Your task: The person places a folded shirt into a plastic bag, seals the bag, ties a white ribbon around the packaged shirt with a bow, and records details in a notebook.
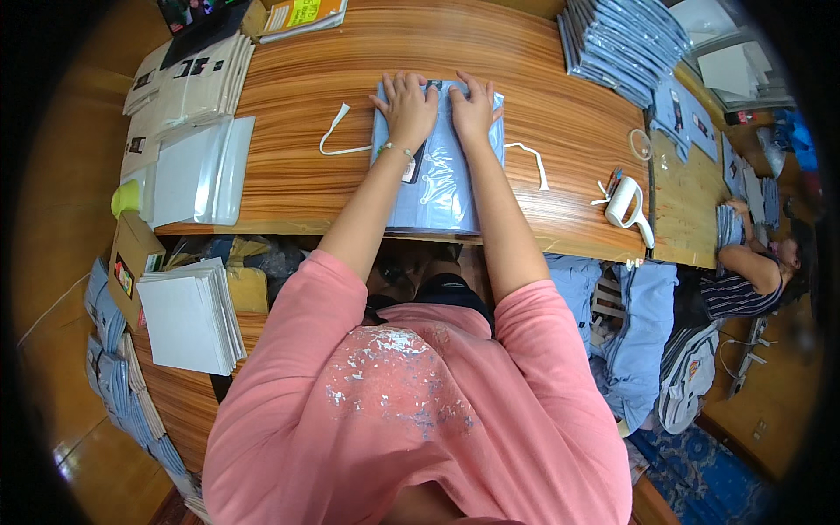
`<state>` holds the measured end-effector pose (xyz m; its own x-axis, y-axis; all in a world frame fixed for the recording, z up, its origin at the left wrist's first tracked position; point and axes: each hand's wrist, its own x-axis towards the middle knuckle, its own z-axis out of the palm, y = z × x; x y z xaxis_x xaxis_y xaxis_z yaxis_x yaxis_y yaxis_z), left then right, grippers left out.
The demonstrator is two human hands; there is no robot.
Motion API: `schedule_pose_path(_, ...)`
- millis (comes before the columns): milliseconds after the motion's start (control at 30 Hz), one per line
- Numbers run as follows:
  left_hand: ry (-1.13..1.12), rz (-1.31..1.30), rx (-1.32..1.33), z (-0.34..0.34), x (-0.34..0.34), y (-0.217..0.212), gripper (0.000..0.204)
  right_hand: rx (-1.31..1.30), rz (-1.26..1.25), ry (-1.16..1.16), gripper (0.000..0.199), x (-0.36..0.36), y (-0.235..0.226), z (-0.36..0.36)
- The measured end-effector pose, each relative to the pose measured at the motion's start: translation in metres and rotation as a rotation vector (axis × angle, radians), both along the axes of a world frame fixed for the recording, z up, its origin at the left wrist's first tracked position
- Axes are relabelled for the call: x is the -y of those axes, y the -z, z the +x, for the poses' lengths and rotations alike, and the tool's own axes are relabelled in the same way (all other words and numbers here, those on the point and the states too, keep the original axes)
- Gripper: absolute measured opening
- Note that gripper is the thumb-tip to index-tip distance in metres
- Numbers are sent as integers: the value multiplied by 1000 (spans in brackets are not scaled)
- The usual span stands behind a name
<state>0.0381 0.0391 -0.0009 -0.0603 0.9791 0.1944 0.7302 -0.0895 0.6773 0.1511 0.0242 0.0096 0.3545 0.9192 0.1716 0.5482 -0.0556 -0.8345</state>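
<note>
Left hand (408,102) and right hand (473,108) press flat, fingers spread open, on folded blue shirt (437,175) (2 white strips beside it) on wooden table (560,131).

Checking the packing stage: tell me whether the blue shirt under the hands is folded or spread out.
Folded: the blue shirt lies as a compact rectangle on the wooden table, with the left hand and right hand pressing flat on it.

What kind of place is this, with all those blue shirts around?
Probably a garment packing workshop. Both hands, left hand and right hand, press flat on a folded blue shirt on a wooden table. Stacks of bagged shirts and clear bags lie nearby.
</note>
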Motion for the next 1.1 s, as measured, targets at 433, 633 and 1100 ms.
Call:
schedule_pose_path(433,39,142,-277,6,39,-5,45,451,2,6,37,28,-3,-19)
schedule_pose_path(633,60,103,-262,4,40,-9,43,472,2,-3,36,27,0,-21)
schedule_pose_path(1100,55,101,-257,7,34,-5,43,445,-36,-6,37,22,2,-19)
